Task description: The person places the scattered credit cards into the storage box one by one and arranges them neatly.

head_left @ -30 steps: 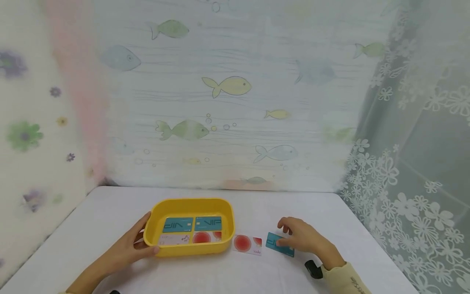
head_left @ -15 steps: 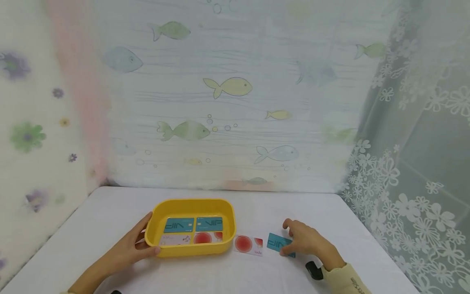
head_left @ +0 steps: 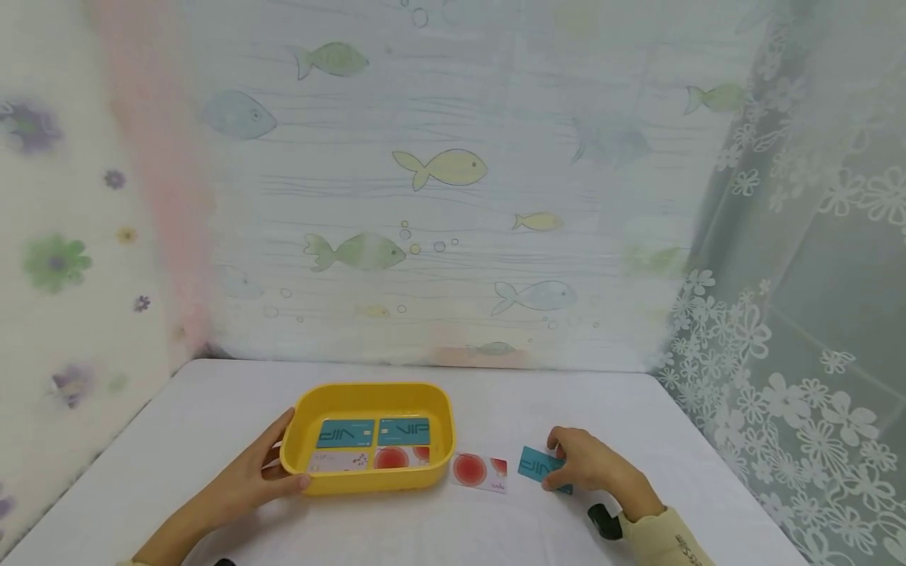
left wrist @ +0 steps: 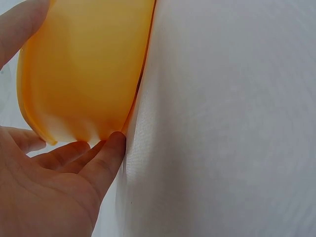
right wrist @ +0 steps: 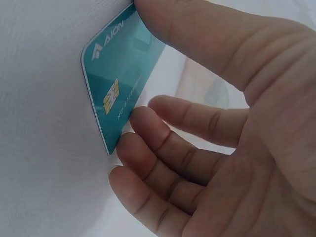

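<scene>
My left hand (head_left: 251,475) grips the left end of a yellow plastic tray (head_left: 368,483), thumb on the front side and fingers round the end. The left wrist view shows those fingertips against the tray's wall (left wrist: 89,74). On the white cloth to the right, my right hand (head_left: 602,465) holds a teal VIP card (head_left: 534,464) by its edges, between thumb and fingertips. In the right wrist view the card (right wrist: 111,84) shows a gold chip and the word AION. A white card with red circles (head_left: 479,472) lies between the tray and the teal card.
Inside the tray lie two teal cards (head_left: 344,433), a pale pink card (head_left: 338,461) and a red-patterned card (head_left: 392,457). A fish-patterned curtain (head_left: 439,236) hangs behind the table, and a flowered sheer curtain (head_left: 800,440) hangs at the right.
The right thumb has moved from on top of the teal card to its near edge, and the card has shifted slightly right. My left hand keeps its grip on the tray.
</scene>
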Action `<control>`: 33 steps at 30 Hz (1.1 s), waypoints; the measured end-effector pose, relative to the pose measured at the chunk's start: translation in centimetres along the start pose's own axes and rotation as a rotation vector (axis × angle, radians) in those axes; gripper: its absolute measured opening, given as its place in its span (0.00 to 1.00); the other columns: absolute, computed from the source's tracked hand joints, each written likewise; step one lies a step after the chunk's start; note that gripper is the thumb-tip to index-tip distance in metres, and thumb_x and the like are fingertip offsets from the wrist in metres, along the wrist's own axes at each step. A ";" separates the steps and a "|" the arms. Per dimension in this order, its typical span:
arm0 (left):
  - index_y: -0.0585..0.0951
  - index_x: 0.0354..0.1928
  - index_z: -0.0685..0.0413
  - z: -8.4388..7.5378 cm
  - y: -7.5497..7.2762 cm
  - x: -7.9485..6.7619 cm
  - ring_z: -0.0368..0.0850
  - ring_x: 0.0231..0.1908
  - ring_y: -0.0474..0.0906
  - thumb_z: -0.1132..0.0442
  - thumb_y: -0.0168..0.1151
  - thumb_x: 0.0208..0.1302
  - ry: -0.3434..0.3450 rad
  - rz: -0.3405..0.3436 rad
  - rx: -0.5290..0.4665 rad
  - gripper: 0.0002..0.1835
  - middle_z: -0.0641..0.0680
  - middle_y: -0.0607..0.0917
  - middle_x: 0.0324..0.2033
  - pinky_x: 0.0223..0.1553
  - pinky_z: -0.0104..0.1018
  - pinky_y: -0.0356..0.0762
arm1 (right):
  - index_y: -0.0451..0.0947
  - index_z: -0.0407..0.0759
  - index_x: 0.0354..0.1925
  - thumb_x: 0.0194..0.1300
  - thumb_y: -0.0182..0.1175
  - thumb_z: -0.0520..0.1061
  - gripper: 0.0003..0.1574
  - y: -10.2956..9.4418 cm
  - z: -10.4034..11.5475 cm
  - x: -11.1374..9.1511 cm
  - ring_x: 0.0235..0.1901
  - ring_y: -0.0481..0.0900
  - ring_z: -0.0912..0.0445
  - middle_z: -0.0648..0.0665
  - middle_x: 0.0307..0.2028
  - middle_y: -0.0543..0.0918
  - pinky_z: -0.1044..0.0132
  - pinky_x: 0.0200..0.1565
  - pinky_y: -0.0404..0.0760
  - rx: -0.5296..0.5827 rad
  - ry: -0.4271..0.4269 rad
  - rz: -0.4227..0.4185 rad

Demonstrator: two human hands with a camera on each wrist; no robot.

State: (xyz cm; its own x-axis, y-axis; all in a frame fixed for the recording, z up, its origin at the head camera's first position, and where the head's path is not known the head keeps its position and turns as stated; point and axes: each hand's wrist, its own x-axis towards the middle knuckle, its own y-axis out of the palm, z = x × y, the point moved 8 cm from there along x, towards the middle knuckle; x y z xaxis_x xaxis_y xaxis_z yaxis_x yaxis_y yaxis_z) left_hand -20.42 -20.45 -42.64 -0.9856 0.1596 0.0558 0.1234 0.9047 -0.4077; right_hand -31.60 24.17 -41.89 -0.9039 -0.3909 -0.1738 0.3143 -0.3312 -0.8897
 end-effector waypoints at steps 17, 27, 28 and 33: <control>0.40 0.76 0.52 0.1 0.0 0.0 0.62 0.61 0.67 0.57 0.71 0.56 0.010 -0.009 0.014 0.57 0.66 0.55 0.69 0.52 0.32 0.76 | 0.73 0.41 0.37 0.44 0.78 0.49 0.27 0.3 -0.4 0.2 0.34 0.68 0.54 0.48 0.33 0.72 0.58 0.39 0.73 0.021 -0.030 -0.011; 0.41 0.76 0.50 0.2 -0.1 0.1 0.60 0.61 0.68 0.57 0.71 0.56 0.010 -0.014 0.020 0.56 0.65 0.57 0.68 0.52 0.33 0.76 | 0.72 0.46 0.41 0.46 0.76 0.50 0.28 0.3 -0.1 0.6 0.36 0.69 0.54 0.49 0.35 0.73 0.56 0.43 0.74 0.007 -0.074 -0.021; 0.41 0.76 0.51 0.3 0.0 0.1 0.60 0.60 0.68 0.57 0.71 0.56 0.010 -0.012 0.016 0.56 0.65 0.57 0.68 0.52 0.33 0.77 | 0.73 0.47 0.42 0.46 0.76 0.50 0.28 0.2 -0.1 0.6 0.37 0.69 0.55 0.49 0.36 0.73 0.56 0.43 0.74 0.005 -0.083 -0.024; 0.41 0.76 0.52 0.1 0.0 0.1 0.61 0.61 0.67 0.57 0.71 0.56 0.018 -0.011 0.014 0.56 0.66 0.56 0.68 0.51 0.33 0.77 | 0.77 0.46 0.43 0.47 0.76 0.51 0.27 0.2 0.1 0.6 0.40 0.69 0.55 0.50 0.39 0.72 0.53 0.48 0.74 -0.010 -0.093 -0.018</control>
State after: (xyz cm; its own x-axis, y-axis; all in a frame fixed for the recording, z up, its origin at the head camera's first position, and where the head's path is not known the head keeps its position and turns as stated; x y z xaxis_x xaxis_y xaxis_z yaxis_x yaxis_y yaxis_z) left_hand -20.51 -20.54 -42.76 -0.9846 0.1568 0.0770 0.1107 0.9011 -0.4193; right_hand -32.05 23.80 -42.17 -0.8785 -0.4630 -0.1180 0.2948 -0.3308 -0.8965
